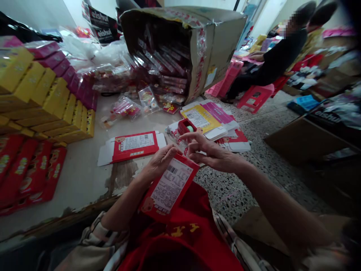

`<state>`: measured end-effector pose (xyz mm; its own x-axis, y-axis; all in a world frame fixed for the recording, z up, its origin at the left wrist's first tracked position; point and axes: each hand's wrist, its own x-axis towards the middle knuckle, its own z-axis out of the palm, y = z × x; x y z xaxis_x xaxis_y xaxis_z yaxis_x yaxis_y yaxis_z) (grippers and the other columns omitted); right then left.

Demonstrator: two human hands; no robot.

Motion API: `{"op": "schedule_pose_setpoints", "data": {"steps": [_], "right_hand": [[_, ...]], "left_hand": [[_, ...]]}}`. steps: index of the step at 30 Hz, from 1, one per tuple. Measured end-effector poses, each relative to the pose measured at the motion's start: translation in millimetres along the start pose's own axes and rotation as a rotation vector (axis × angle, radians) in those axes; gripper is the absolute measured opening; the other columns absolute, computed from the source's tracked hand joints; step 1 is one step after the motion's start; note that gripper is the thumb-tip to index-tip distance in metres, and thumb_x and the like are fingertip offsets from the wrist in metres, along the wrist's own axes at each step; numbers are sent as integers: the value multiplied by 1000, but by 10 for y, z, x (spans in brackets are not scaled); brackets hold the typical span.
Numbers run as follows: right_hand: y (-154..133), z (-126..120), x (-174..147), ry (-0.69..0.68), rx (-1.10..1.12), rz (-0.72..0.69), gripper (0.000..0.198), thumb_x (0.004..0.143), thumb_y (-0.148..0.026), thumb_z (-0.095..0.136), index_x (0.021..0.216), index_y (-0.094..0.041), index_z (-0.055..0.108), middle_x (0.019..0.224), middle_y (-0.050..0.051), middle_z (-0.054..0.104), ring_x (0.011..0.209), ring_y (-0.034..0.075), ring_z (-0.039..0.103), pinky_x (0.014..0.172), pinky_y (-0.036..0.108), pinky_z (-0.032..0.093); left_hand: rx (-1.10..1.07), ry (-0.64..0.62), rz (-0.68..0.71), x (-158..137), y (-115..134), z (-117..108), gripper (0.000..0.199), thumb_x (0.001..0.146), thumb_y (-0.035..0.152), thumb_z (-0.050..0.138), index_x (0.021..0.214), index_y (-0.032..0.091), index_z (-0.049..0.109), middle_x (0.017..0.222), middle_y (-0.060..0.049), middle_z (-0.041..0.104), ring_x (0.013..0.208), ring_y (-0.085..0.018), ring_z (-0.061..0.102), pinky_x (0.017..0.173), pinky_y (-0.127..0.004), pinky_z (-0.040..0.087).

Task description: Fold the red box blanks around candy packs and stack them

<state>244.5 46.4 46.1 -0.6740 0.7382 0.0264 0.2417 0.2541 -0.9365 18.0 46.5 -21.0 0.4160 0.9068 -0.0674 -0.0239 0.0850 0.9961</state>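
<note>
My left hand [161,162] grips a red printed carton [172,184] by its upper left edge. The carton tilts over my lap, its white label panel with a barcode facing up. Just above the carton's top end is my right hand [210,152], fingers apart and index finger stretched out; I see nothing held in it. Beyond those fingertips stands a small red tape dispenser [184,126] with a pale green roll. A flattened red carton [135,146] with white flaps lies on the table left of my hands.
Yellow boxes [47,101] and red boxes [28,169] are stacked at left. A large cardboard box [217,49] lies on its side, full of plastic-wrapped packets. Flat cartons [208,116] are piled at the table edge. A person [270,56] sits beyond, near a pink stool [255,96].
</note>
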Motion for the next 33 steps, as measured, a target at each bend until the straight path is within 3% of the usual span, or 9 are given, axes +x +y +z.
{"op": "schedule_pose_setpoints", "data": {"steps": [7, 11, 13, 19, 23, 25, 28, 31, 33], "right_hand": [[71, 13, 347, -186, -103, 3, 37, 98, -23, 58, 135, -23, 53, 73, -7, 51, 64, 11, 42, 60, 24, 36], [250, 145, 387, -58, 11, 150, 69, 88, -33, 76, 148, -25, 41, 71, -8, 48, 59, 12, 42, 53, 25, 32], [320, 286, 499, 1, 15, 197, 81, 79, -35, 86, 148, -26, 44, 70, -8, 47, 59, 13, 43, 51, 26, 32], [186, 670, 1687, -10, -223, 99, 39, 90, -48, 73, 116, -20, 71, 65, -4, 57, 58, 14, 52, 53, 27, 35], [161, 802, 2868, 127, -727, 61, 30, 94, -36, 68, 116, -17, 73, 87, 6, 75, 77, 19, 67, 70, 30, 47], [254, 907, 3328, 144, -832, 60, 29, 94, -26, 64, 118, -13, 72, 104, 14, 77, 92, 26, 69, 82, 36, 49], [455, 1092, 3784, 123, -986, 11, 42, 91, -10, 54, 132, -8, 65, 129, 25, 68, 121, 36, 61, 103, 48, 43], [627, 1205, 4088, 46, -1103, -100, 69, 84, 2, 52, 151, -6, 46, 157, 27, 46, 146, 39, 39, 118, 55, 25], [693, 1216, 4265, -17, -1148, -149, 74, 83, 3, 53, 155, -6, 40, 164, 26, 37, 150, 39, 31, 120, 56, 21]], "left_hand": [[-12, -32, 59, -113, 30, -34, 41, 72, 42, 89, 97, 18, 66, 83, -1, 68, 67, -12, 60, 60, -20, 47], [-55, -47, 34, -405, 161, -168, 44, 67, 32, 92, 95, 19, 61, 78, 1, 65, 64, -12, 58, 57, -20, 47], [-39, 2, 67, -650, 337, -364, 49, 63, 29, 95, 99, 20, 63, 86, -2, 68, 68, -14, 62, 61, -22, 50], [159, 445, 451, -1422, 779, -1410, 27, 63, 35, 96, 79, 27, 75, 76, -7, 73, 92, -32, 72, 90, -50, 61], [314, 474, 265, -1883, 391, -1952, 16, 73, 32, 88, 72, 26, 74, 115, -12, 75, 120, -36, 68, 99, -51, 58], [464, 517, 86, -2164, 75, -2092, 7, 81, 31, 79, 77, 26, 76, 139, -12, 66, 132, -35, 62, 105, -49, 55], [649, 659, -73, -2501, -306, -2164, 14, 89, 35, 66, 80, 30, 77, 143, -6, 65, 134, -34, 61, 103, -48, 57], [727, 776, -101, -2415, -458, -2073, 18, 93, 37, 60, 85, 33, 76, 133, -3, 71, 126, -32, 66, 97, -46, 60], [815, 754, -76, -2063, -475, -1947, 22, 89, 37, 68, 110, 36, 75, 136, -5, 70, 131, -35, 62, 108, -54, 52]]}}
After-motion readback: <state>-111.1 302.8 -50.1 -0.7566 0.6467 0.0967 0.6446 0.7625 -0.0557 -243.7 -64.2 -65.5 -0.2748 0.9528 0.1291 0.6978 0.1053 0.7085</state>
